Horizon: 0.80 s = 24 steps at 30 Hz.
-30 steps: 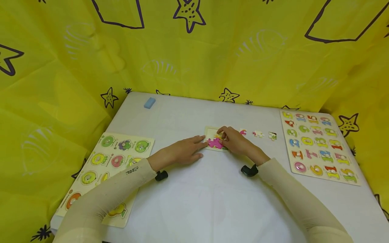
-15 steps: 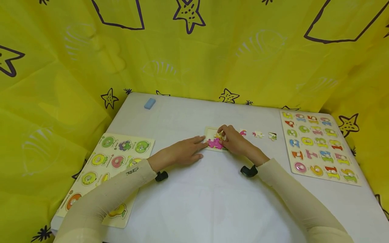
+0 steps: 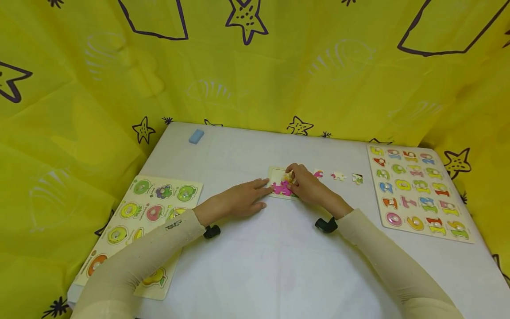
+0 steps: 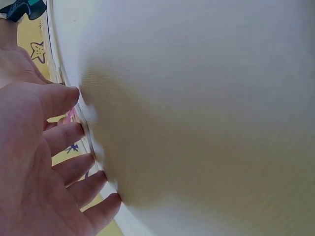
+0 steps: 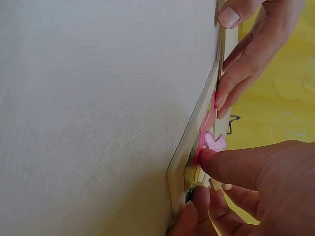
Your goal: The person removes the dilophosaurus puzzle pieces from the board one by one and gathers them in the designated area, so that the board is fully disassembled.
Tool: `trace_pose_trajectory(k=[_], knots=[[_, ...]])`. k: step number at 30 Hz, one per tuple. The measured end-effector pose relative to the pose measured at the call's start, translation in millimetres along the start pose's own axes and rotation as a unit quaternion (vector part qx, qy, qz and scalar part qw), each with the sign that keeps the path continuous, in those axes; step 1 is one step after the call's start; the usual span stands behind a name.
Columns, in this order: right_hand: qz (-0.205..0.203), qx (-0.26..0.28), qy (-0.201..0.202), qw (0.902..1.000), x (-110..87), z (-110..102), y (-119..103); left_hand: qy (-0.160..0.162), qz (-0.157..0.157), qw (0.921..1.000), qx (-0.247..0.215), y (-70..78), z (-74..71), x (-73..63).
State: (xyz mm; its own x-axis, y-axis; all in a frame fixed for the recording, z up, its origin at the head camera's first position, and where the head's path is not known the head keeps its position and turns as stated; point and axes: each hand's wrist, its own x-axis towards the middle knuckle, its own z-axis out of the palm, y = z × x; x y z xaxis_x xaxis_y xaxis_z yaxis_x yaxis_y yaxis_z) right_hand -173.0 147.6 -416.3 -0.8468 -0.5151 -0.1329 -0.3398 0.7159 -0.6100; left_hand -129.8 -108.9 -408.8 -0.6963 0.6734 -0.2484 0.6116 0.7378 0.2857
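Observation:
A small wooden puzzle tray [image 3: 276, 169] lies mid-table, partly filled with pink pieces [image 3: 279, 189]. My left hand [image 3: 244, 197] lies to its left, palm down with fingers extended, fingertips at the tray's left side. The left wrist view shows those fingers [image 4: 69, 137] spread, tips on the white cloth. Over the tray's right part, my right hand [image 3: 307, 185] pinches a pink puzzle piece [image 5: 215, 142], which stands tilted up from the tray in the right wrist view. The hand covers the tray's right side. Its thumb [image 5: 229, 166] is at the piece's edge.
Three loose puzzle pieces lie in a row to the right, the middle one [image 3: 338, 176] mostly white. A fruit peg board [image 3: 187, 261] is at left, partly under the left sleeve, and a number board [image 3: 422, 195] at right. A blue block [image 3: 196, 136] lies far left.
The piece at my right fingertips has shifted and tilted slightly over the tray. Both hands stay in nearly the same place, and the loose pieces have not moved.

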Motion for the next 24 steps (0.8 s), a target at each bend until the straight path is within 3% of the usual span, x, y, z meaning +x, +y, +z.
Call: trace_pose_trajectory(k=[24], knots=[[0.014,0.047,-0.004,0.9988,-6.2,-26,10,-0.001,0.001,1.0000,0.009,-2.7,3.9,2.6]])
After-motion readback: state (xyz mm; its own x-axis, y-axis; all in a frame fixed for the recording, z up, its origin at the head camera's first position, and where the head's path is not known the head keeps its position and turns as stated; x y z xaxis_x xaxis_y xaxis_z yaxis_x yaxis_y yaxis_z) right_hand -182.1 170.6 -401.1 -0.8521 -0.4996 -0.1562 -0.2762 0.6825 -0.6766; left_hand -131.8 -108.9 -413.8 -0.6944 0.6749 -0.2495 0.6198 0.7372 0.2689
